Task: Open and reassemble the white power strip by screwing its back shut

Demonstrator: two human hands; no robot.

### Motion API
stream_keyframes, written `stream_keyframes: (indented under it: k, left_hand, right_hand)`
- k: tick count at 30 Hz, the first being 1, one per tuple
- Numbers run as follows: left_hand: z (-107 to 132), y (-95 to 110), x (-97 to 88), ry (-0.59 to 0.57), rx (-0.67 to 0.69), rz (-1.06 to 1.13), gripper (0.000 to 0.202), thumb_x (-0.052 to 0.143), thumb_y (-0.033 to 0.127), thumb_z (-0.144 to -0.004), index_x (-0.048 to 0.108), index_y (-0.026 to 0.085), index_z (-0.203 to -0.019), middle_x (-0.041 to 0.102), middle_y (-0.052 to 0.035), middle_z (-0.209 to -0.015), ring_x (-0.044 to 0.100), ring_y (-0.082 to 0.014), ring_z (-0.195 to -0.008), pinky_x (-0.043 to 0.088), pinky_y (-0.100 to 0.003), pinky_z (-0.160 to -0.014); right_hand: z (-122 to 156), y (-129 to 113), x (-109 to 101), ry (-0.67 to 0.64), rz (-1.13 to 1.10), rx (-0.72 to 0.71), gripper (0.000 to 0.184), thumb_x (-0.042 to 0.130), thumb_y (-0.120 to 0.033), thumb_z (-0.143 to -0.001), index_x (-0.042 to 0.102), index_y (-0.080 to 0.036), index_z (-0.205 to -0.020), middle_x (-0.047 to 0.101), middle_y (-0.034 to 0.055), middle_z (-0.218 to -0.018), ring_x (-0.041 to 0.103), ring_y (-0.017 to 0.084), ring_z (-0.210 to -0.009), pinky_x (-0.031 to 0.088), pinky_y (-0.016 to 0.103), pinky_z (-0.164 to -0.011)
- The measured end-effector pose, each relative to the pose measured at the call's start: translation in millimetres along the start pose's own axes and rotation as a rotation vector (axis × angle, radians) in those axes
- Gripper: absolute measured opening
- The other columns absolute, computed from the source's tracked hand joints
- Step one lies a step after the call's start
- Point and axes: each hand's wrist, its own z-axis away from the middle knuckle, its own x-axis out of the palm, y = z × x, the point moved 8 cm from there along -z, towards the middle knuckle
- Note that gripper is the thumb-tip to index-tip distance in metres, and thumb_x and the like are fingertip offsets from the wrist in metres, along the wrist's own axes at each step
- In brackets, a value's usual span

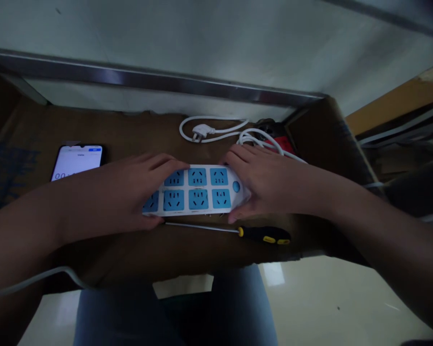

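Note:
A white power strip [205, 189] with blue sockets lies sideways before me, its socket face up. My left hand [149, 187] is closed around its left end, covering part of the sockets there. Around the right end, beside a round blue button [236, 187], my right hand [256, 180] is closed too. Just below the strip lies a screwdriver [263, 234] with a black and yellow handle, its shaft pointing left toward my left thumb. A few tiny pieces show by the strip's lower edge, too small to name.
Behind the strip lies a white plug [202, 131] on a looped white cable [220, 117]. A red and black object [283, 143] sits at the back right. A lit phone [77, 161] lies at the left on the brown cardboard surface [137, 132]. A pale panel [187, 43] rises behind.

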Motion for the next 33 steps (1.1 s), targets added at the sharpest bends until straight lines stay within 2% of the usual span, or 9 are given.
stream_keyframes:
  k: [7, 10, 13, 16, 19, 21, 25, 30, 33]
  left_hand:
    - [-3.1, 5.1, -1.8, 0.018, 0.035, -0.026, 0.075, 0.065, 0.030, -0.088, 0.039, 0.024, -0.158, 0.056, -0.0072, -0.149, 0.058, -0.0275, -0.129, 0.042, -0.038, -0.110]
    - [-5.5, 2.7, 1.4, 0.027, 0.021, -0.024, 0.078, 0.070, 0.035, -0.084, 0.042, 0.023, -0.156, 0.058, -0.0091, -0.146, 0.058, -0.0305, -0.128, 0.044, -0.042, -0.110]
    - [-7.2, -1.9, 5.3, 0.088, 0.033, -0.028, 0.083, 0.076, 0.042, -0.078, 0.046, 0.026, -0.153, 0.061, -0.0097, -0.142, 0.058, -0.0347, -0.128, 0.046, -0.045, -0.109]
    - [-8.5, -6.7, 8.1, 0.146, 0.043, -0.043, 0.085, 0.079, 0.047, -0.074, 0.048, 0.026, -0.150, 0.062, -0.0115, -0.138, 0.058, -0.0372, -0.126, 0.047, -0.048, -0.108]
    - [-10.8, -9.1, 8.7, 0.146, 0.043, -0.047, 0.084, 0.080, 0.048, -0.072, 0.051, 0.025, -0.147, 0.062, -0.0124, -0.136, 0.058, -0.0374, -0.124, 0.048, -0.049, -0.107]
    - [-12.1, -8.8, 6.0, 0.140, 0.042, -0.041, 0.083, 0.080, 0.049, -0.072, 0.052, 0.025, -0.146, 0.062, -0.0122, -0.136, 0.059, -0.0376, -0.125, 0.049, -0.049, -0.108]
    - [-11.1, -6.9, -3.8, 0.122, 0.026, 0.016, 0.081, 0.077, 0.048, -0.075, 0.050, 0.023, -0.148, 0.064, -0.0109, -0.136, 0.062, -0.0351, -0.124, 0.051, -0.046, -0.106]
    - [-4.9, -17.1, -16.3, 0.105, -0.074, 0.145, 0.073, 0.076, 0.050, -0.078, 0.053, 0.025, -0.143, 0.073, -0.0045, -0.121, 0.069, -0.0309, -0.112, 0.055, -0.040, -0.097]
    - [-1.4, -27.1, -26.9, 0.157, -0.124, 0.219, 0.070, 0.080, 0.056, -0.073, 0.061, 0.025, -0.133, 0.075, -0.0028, -0.117, 0.071, -0.0288, -0.107, 0.058, -0.038, -0.092]
  right_hand:
    - [-0.5, 0.7, 2.7, -0.007, 0.024, -0.002, 0.090, 0.085, -0.074, -0.069, 0.057, -0.013, -0.130, 0.062, 0.0171, -0.127, 0.061, 0.034, -0.115, 0.048, 0.048, -0.104]
    - [-1.9, 0.7, 3.4, -0.005, 0.029, -0.020, 0.089, 0.085, -0.074, -0.070, 0.058, -0.013, -0.128, 0.064, 0.0174, -0.124, 0.062, 0.034, -0.113, 0.049, 0.048, -0.103]
    - [-2.9, 1.4, 3.9, -0.006, 0.025, -0.025, 0.090, 0.085, -0.076, -0.068, 0.059, -0.013, -0.127, 0.065, 0.0167, -0.119, 0.063, 0.034, -0.108, 0.050, 0.048, -0.101]
    - [-3.2, 0.0, 6.8, -0.026, 0.023, -0.055, 0.098, 0.083, -0.077, -0.071, 0.056, -0.011, -0.139, 0.063, 0.0191, -0.129, 0.063, 0.035, -0.114, 0.049, 0.050, -0.105]
    - [-3.0, -2.7, 9.8, -0.027, 0.044, -0.112, 0.117, 0.084, -0.077, -0.069, 0.043, -0.010, -0.156, 0.057, 0.0228, -0.142, 0.060, 0.040, -0.124, 0.047, 0.054, -0.109]
    - [-3.2, -2.1, 10.3, -0.015, 0.054, -0.123, 0.121, 0.085, -0.073, -0.070, 0.038, -0.009, -0.161, 0.056, 0.0239, -0.144, 0.059, 0.041, -0.126, 0.047, 0.055, -0.110]
    - [-4.7, 3.1, 7.1, -0.015, 0.007, -0.117, 0.111, 0.083, -0.061, -0.076, 0.038, -0.008, -0.162, 0.059, 0.0235, -0.141, 0.060, 0.040, -0.125, 0.049, 0.055, -0.110]
    - [-4.9, 12.3, -0.5, -0.026, -0.162, -0.141, 0.108, 0.077, -0.058, -0.079, 0.031, -0.015, -0.167, 0.055, 0.0205, -0.155, 0.060, 0.039, -0.135, 0.050, 0.054, -0.112]
    - [-4.2, 17.2, -5.2, -0.031, -0.240, -0.118, 0.102, 0.074, -0.050, -0.080, 0.031, -0.021, -0.168, 0.066, 0.0148, -0.146, 0.070, 0.032, -0.118, 0.057, 0.044, -0.097]
